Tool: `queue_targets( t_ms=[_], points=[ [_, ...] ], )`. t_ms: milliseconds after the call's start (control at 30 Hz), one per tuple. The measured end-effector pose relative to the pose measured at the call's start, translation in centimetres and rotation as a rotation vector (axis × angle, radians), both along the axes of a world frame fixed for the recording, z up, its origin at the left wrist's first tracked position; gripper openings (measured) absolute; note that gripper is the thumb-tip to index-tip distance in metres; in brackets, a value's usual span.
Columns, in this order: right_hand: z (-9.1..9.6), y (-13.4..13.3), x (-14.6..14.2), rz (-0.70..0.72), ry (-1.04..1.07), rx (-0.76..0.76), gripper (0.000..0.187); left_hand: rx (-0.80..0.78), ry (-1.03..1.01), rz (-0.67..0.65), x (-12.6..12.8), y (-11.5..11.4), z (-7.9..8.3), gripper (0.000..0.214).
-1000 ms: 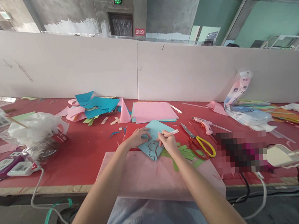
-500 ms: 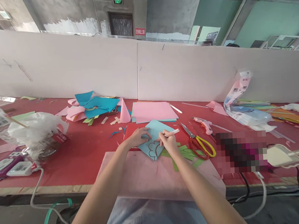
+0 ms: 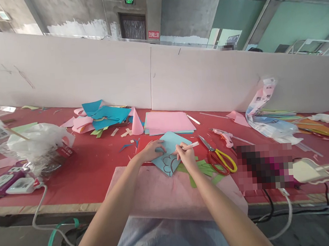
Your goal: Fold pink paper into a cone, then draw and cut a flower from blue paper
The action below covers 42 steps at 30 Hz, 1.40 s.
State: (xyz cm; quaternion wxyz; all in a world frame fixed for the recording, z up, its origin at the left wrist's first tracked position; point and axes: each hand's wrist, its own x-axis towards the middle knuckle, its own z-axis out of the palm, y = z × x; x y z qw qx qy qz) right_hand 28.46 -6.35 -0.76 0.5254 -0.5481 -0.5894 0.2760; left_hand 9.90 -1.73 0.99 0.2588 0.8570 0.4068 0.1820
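A light blue sheet of paper [image 3: 172,139] lies turned cornerwise in front of me, with a dark scalloped outline drawn on its lower part. My left hand [image 3: 152,150] rests on the sheet's left side, fingers spread and a little bent. My right hand [image 3: 185,154] grips a pale marker pen [image 3: 193,145], its tip down at the paper by the end of the drawn line. Green paper strips [image 3: 203,169] lie under and beside my right wrist. Just right of them are scissors [image 3: 221,158] with red and yellow handles, blades parted.
Behind the sheet stand a pink paper cone [image 3: 137,122] and a stack of coloured paper [image 3: 168,122]. A pink glue gun [image 3: 223,136] lies to the right. Paper scraps [image 3: 108,117] and a plastic bag [image 3: 40,140] are on the left. A white partition [image 3: 94,71] closes off the back.
The pen and my right hand have shifted very slightly to the right, the drawn line running a touch further. My left hand stays in place on the paper.
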Motion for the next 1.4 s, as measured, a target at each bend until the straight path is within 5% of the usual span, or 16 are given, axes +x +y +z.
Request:
queue_targets(
  t_ms=[1000, 1267, 1400],
  points=[
    [-0.25, 0.07, -0.08, 0.059, -0.019, -0.029, 0.033, 0.006, 0.019, 0.005, 0.07, -0.17, 0.32, 0.023],
    [0.37, -0.29, -0.03, -0.061, 0.034, 0.042, 0.031, -0.009, 0.03, 0.019, 0.17, -0.27, 0.51, 0.022],
    [0.15, -0.16, 0.06, 0.033, 0.005, 0.013, 0.035, -0.013, 0.037, 0.016, 0.19, -0.4, 0.75, 0.023]
  ],
)
